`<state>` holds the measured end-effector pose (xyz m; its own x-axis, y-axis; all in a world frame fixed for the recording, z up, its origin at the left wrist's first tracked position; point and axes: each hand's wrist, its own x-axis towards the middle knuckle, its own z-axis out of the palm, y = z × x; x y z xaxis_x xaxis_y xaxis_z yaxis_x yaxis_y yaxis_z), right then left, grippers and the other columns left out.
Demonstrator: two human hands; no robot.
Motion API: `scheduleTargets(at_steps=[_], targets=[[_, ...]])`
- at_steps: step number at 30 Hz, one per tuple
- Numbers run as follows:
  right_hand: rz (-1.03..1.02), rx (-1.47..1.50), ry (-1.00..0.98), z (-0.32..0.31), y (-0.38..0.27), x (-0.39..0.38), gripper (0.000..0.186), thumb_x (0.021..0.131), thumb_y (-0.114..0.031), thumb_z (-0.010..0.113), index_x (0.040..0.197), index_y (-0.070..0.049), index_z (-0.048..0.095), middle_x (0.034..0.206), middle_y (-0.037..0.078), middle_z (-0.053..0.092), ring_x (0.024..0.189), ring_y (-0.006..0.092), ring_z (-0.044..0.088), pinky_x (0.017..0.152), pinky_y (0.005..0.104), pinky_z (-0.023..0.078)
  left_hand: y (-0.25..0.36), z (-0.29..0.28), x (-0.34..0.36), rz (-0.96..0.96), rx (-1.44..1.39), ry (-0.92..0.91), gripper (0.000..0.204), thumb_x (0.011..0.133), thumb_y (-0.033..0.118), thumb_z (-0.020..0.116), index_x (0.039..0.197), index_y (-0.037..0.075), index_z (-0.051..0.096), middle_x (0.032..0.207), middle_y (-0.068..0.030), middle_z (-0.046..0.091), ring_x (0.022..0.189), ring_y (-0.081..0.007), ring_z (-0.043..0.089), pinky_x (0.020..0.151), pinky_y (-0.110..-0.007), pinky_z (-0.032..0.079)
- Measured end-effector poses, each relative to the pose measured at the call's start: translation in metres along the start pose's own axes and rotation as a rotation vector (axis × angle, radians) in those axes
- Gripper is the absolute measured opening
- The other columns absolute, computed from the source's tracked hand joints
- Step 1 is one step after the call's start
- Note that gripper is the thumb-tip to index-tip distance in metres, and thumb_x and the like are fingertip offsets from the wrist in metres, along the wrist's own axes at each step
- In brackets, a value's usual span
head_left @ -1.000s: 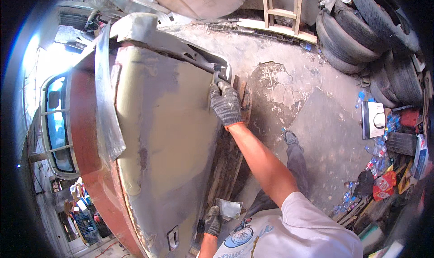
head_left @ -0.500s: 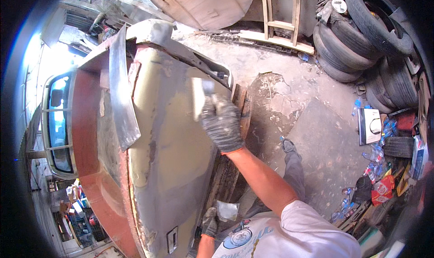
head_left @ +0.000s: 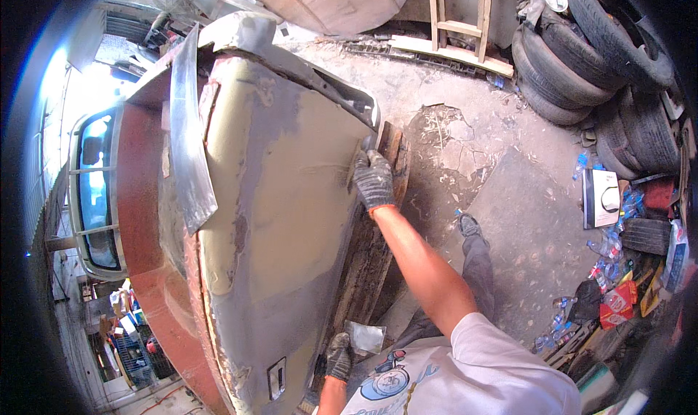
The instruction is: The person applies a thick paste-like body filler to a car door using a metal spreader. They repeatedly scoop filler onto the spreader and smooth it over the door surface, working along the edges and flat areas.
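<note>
The gloved right hand (head_left: 374, 179) closes on a putty spreader (head_left: 358, 165), pressing it against the filler-coated car door panel (head_left: 283, 218). The gloved left hand (head_left: 338, 355) pinches a flat metal plate (head_left: 366, 337) low beside the panel. Stacked tyres (head_left: 589, 58) lie well apart.

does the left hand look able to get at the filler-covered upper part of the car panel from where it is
Probably not without moving. The left hand is low by the panel's bottom edge, holding a flat metal plate. The filler-covered area lies well above it, where the right hand is already pressed against the car panel.
</note>
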<state>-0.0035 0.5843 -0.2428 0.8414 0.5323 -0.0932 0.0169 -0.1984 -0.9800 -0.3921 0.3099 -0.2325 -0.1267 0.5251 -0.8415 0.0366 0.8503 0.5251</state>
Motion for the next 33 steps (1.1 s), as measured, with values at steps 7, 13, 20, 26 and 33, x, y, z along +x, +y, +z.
scheduleTargets(at_steps=[7, 13, 20, 26, 33], targets=[[-0.283, 0.032, 0.124, -0.028, -0.142, -0.019, 0.022, 0.086, -0.021, 0.061, 0.082, 0.0, 0.063, 0.074, 0.022, 0.062, 0.07, 0.039, 0.061, 0.065, 0.0447, 0.049, 0.016, 0.025, -0.008, 0.078, -0.098, -0.128, 0.023, 0.091, 0.028, 0.06, 0.102, 0.008, 0.067, 0.099, -0.0005, 0.063, 0.09, -0.0166, 0.056, 0.085, -0.032, 0.046], [-0.464, 0.135, 0.145, -0.045, -0.159, -0.016, 0.018, 0.086, -0.016, 0.059, 0.078, -0.001, 0.059, 0.067, 0.02, 0.058, 0.063, 0.0379, 0.058, 0.06, 0.0444, 0.048, 0.014, 0.015, 0.014, 0.027, 0.057, -0.085, 0.025, 0.093, 0.027, 0.058, 0.106, 0.007, 0.066, 0.104, -0.0012, 0.063, 0.094, -0.0152, 0.054, 0.087, -0.031, 0.044], [0.012, -0.016, -0.087, -0.054, 0.018, -0.001, 0.024, 0.092, -0.02, 0.052, 0.092, 0.0, 0.066, 0.085, 0.024, 0.064, 0.081, 0.0354, 0.062, 0.075, 0.0419, 0.048, -0.002, -0.003, 0.012, -0.002, -0.022, -0.052, 0.014, 0.092, 0.022, 0.06, 0.093, 0.01, 0.067, 0.093, 0.0014, 0.062, 0.086, -0.0132, 0.054, 0.084, -0.031, 0.045], [0.202, -0.031, -0.202, -0.028, 0.086, -0.011, 0.029, 0.091, -0.023, 0.053, 0.1, 0.001, 0.067, 0.091, 0.022, 0.068, 0.08, 0.0273, 0.064, 0.077, 0.0355, 0.049, -0.002, -0.002, -0.003, 0.015, -0.048, 0.0, 0.014, 0.092, 0.024, 0.061, 0.094, 0.011, 0.066, 0.095, 0.0016, 0.062, 0.086, -0.0138, 0.056, 0.084, -0.032, 0.047], [0.233, -0.05, -0.23, -0.018, 0.072, -0.012, 0.03, 0.091, -0.026, 0.054, 0.096, 0.001, 0.066, 0.089, 0.024, 0.066, 0.087, 0.0383, 0.064, 0.076, 0.0424, 0.048, 0.003, -0.003, -0.008, -0.029, -0.068, -0.034, 0.017, 0.091, 0.024, 0.061, 0.1, 0.01, 0.065, 0.098, -0.0009, 0.063, 0.089, -0.0161, 0.058, 0.084, -0.033, 0.05]])
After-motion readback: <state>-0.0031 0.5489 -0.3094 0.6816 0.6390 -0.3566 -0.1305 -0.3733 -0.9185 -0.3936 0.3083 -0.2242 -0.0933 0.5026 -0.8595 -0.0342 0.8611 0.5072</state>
